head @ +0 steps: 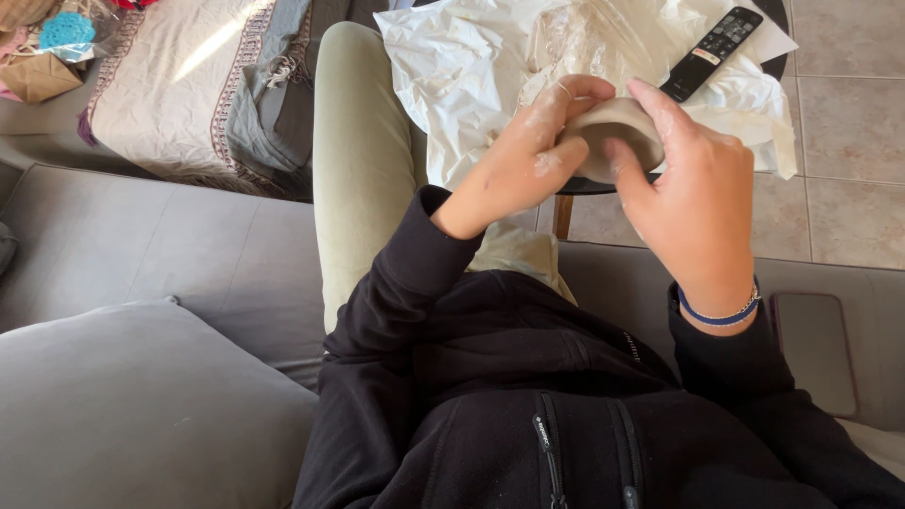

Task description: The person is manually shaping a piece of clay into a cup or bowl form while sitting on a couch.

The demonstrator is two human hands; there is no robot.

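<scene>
Clay bowl [617, 127] being held in both hands.
Left hand [523, 160] and right hand [693, 193] are gripping it, its opening tilting toward the left hand.

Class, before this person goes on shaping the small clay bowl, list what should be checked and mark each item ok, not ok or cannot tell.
1. Both hands on the clay bowl: ok; left hand and right hand cup it from either side.
2. Bowl held above the crumpled white paper: ok.
3. Remote control clear of clay: cannot tell; it lies on the paper close by.
4. Black sleeve free of clay: ok, none visible.
5. Bowl wall even and uncracked: cannot tell, fingers hide most of it.
6. Phone out of the way: ok, on the sofa.
</scene>
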